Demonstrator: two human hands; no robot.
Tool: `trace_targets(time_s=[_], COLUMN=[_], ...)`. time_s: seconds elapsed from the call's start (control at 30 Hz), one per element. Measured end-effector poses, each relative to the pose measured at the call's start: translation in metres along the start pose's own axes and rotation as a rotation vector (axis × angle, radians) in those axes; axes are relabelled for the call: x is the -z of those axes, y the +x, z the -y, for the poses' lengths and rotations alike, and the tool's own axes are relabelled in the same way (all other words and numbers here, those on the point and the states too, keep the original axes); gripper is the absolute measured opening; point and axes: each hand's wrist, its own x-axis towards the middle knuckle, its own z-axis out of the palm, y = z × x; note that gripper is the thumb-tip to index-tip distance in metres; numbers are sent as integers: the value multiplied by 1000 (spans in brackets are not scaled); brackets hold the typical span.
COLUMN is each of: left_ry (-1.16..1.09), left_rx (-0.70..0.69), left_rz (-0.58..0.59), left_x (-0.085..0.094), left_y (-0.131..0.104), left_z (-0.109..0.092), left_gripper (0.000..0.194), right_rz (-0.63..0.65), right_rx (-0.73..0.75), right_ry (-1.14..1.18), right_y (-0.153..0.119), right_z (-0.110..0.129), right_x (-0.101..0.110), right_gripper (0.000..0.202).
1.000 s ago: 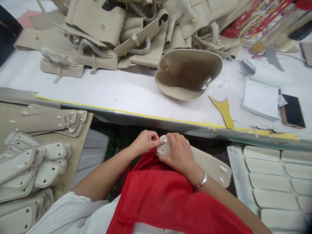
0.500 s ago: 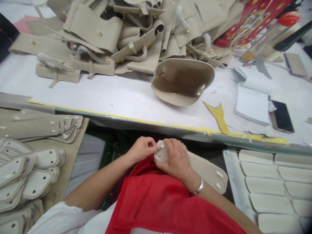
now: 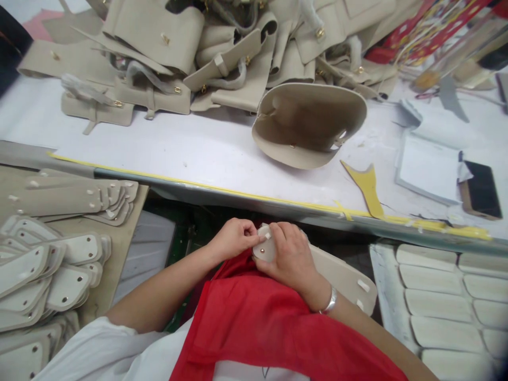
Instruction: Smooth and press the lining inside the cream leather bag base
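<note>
A long beige leather bag panel with rounded ends lies across my lap, over a red apron. My right hand is closed around the panel near its left end, with the thumb below and the fingers on top. At that end my left hand is curled, its thumb and forefinger pinching at a small white tab. Just below the tab sits a small metal rivet. Two more white tabs show at the panel's right end.
Beige bag parts are heaped on the white table, beside an open bag body, yellow template, notepad and phone. Riveted panels are stacked at left; pale rounded pieces lie in rows at right.
The view has shifted slightly, so the table things sit higher and the right-side ones further right. Both hands stay at the panel's left end; the pinched white tab looks more tilted.
</note>
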Motion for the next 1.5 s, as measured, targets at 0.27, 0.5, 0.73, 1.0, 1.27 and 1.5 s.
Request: trace_targets(time_s=[0.27, 0.5, 0.73, 1.0, 1.27, 1.5], left_ry=[102, 293, 201, 81, -17, -72], left_rx=[-48, -75, -95, -106, -9, 63], left_rz=[8, 8, -28, -15, 79, 136], left_x=[0, 2, 0, -6, -2, -1], left_y=[3, 2, -1, -1, 3, 9], left_z=[1, -6, -2, 2, 2, 3], left_gripper=[22, 25, 23, 26, 27, 29], right_rz=[14, -12, -26, 23, 29, 40], right_rx=[-19, -26, -21, -43, -39, -43], right_ry=[7, -5, 3, 48, 113, 97], right_y=[-1, -3, -14, -19, -4, -4], right_z=[-1, 2, -6, -15, -5, -4], right_x=[0, -2, -3, 4, 2, 1], right_gripper=[55, 54, 80, 83, 56, 57])
